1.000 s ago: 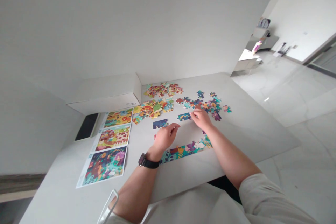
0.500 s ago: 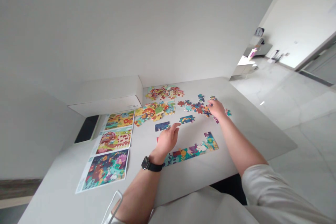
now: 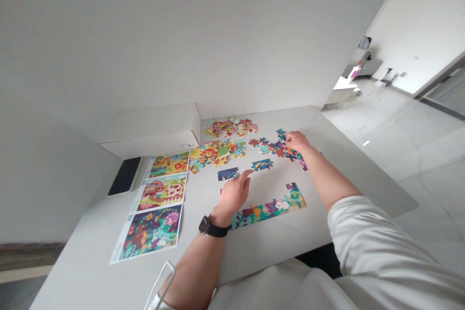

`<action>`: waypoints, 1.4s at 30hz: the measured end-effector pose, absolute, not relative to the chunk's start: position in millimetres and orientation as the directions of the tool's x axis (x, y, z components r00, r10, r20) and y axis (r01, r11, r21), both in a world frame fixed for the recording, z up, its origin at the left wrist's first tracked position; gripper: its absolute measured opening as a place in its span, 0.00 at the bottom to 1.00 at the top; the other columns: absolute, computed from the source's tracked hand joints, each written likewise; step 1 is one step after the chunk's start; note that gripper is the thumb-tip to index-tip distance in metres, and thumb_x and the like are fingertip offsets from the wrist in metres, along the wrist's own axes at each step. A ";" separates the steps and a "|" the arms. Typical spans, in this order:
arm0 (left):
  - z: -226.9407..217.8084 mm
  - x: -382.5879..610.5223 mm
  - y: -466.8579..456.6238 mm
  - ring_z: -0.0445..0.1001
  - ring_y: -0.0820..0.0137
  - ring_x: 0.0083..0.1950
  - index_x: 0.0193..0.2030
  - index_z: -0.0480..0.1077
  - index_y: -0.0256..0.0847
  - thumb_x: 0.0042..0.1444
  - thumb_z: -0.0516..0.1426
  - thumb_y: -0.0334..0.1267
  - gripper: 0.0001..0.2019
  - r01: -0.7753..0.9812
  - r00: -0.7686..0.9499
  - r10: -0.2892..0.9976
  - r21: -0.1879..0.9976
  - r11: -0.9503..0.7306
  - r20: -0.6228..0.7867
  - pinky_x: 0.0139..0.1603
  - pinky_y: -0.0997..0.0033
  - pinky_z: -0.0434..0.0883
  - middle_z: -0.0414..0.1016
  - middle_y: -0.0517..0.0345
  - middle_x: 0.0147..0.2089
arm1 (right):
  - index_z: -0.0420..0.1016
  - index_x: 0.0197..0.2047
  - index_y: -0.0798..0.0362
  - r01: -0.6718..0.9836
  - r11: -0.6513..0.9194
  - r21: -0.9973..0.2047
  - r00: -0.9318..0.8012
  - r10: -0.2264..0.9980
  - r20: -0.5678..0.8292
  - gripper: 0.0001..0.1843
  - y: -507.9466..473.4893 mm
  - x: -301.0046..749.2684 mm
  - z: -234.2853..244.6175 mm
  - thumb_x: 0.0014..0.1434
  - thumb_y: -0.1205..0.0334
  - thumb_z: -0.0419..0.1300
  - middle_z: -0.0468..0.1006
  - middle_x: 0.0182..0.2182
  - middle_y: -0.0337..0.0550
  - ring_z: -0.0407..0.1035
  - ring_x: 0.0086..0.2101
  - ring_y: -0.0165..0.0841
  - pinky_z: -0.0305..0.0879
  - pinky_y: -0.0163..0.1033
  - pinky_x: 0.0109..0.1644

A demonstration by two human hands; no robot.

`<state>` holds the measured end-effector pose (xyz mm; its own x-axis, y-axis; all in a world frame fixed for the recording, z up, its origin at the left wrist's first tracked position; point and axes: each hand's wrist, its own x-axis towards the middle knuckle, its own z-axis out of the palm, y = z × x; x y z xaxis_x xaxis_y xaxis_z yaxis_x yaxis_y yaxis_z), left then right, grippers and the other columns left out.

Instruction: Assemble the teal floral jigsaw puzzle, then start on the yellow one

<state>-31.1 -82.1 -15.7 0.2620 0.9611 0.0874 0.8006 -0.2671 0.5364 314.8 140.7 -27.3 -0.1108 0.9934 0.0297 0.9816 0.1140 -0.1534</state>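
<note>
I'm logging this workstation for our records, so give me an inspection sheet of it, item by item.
Surface: light grey table, bearing puzzle pieces.
Job's things: joined puzzle strip, dark blue section, blue-yellow section, dark pile, yellow-orange pile, reddish pile, three printed pictures.
Clutter: phone, white box.
Left hand: beside the dark blue section; holding nothing visible.
Right hand: at the dark pile; grip unclear.
Cables: nothing seen for certain; a white loop at the bottom edge is unclear.
Surroundings: pale wall, marbled floor at right.

black wristwatch, pale grey sleeves
</note>
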 end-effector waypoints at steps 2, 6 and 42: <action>-17.7 -32.4 -80.8 0.86 0.60 0.48 0.72 0.71 0.48 0.78 0.48 0.38 0.21 0.798 0.257 0.963 0.544 -0.260 0.084 0.50 0.64 0.78 0.87 0.50 0.48 | 0.89 0.45 0.51 0.976 0.133 -0.171 -0.127 0.991 0.048 0.10 140.1 319.0 -29.5 0.65 0.67 0.64 0.87 0.53 0.49 0.78 0.55 0.40 0.69 0.40 0.62; -20.1 -33.2 -80.3 0.86 0.61 0.48 0.72 0.70 0.48 0.78 0.48 0.38 0.21 0.795 0.250 0.963 0.547 -0.262 0.098 0.50 0.65 0.78 0.87 0.50 0.50 | 0.85 0.60 0.54 0.969 0.142 -0.204 -0.126 0.988 0.090 0.19 145.4 319.0 -32.1 0.69 0.62 0.64 0.84 0.60 0.55 0.77 0.58 0.41 0.67 0.41 0.65; -14.7 -27.6 -82.7 0.87 0.56 0.50 0.75 0.68 0.46 0.78 0.49 0.37 0.23 0.833 0.256 0.966 0.499 -0.239 0.035 0.49 0.62 0.77 0.87 0.46 0.52 | 0.82 0.40 0.51 0.916 -0.029 -0.401 -0.025 0.991 -0.128 0.16 175.1 338.2 -8.4 0.46 0.68 0.75 0.87 0.39 0.44 0.79 0.39 0.38 0.73 0.39 0.47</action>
<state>-27.6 -82.7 -14.7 0.2560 0.9660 0.0352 0.8330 -0.2389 0.4991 338.2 175.1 -8.4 -0.0251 0.9914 -0.1283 0.9158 -0.0287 -0.4006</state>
